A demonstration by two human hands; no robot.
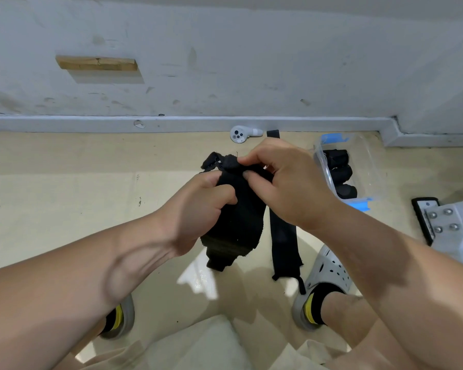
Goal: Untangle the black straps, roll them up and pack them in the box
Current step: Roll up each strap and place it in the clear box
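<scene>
Both forearms (78, 276) reach forward; the left hand (201, 198) grips the tangled black strap (238, 220) mid-length while the right hand (284, 182) pinches its top end. The strap hangs lengthwise toward the floor. The box (374, 166) lies right of the right hand, the nearer one.

Strap bundle (238, 217) held between left hand (198, 206) and right hand (286, 182). Loose strap (284, 241) laid on floor (64, 188) just right. Box (377, 166) further right, rolled straps (342, 172) inside. Controller (241, 134) behind, at wall (225, 62).
</scene>
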